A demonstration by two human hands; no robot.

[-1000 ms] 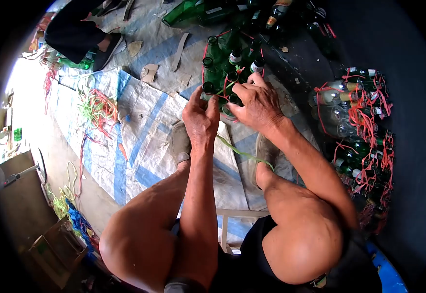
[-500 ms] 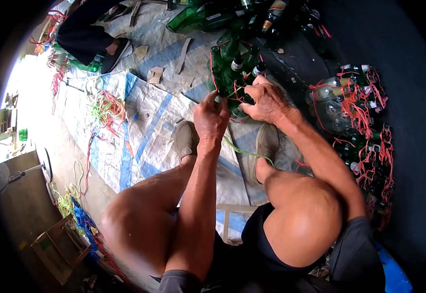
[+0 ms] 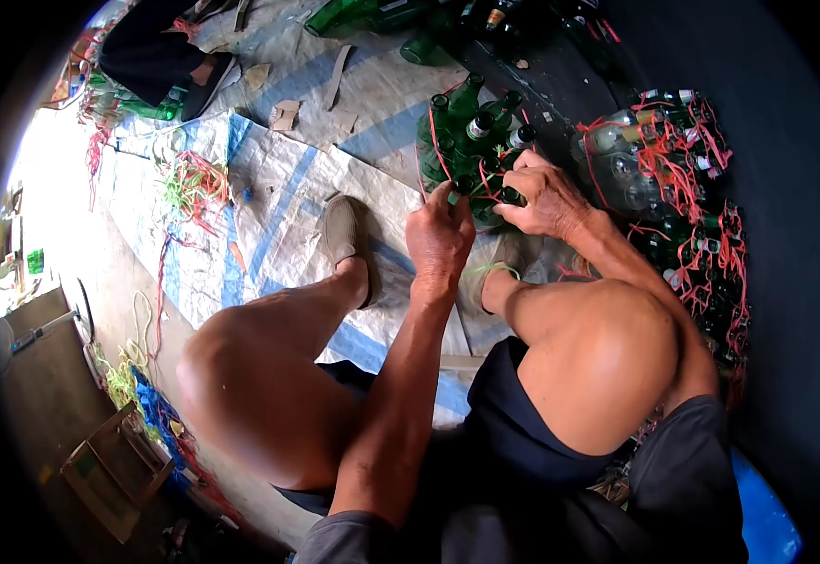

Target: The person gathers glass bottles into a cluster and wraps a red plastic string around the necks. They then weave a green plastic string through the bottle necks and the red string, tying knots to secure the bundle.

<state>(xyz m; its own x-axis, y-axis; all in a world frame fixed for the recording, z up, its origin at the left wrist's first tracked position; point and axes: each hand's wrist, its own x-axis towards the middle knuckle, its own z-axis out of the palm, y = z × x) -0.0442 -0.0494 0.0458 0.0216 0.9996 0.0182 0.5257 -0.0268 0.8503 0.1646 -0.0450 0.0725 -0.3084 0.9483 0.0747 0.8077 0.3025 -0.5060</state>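
Observation:
A cluster of upright green glass bottles stands on the sheet in front of my feet, with red string looped around the necks. At the near side of the cluster my left hand is closed, its fingertips pinching the red string beside a bottle neck. My right hand curls over the near right edge of the cluster, thumb and fingers closed at the string around a dark bottle mouth. The fingertips partly hide the string between the hands.
More string-tied bottles stand to the right. Loose green bottles lie at the top. Tangled string and cardboard scraps lie on the white-and-blue sheet. Another person's foot is at upper left.
The view has shifted, so the bottle cluster and both hands appear farther right and slightly lower. My feet have shifted too. Both hands stay at the near side of the cluster.

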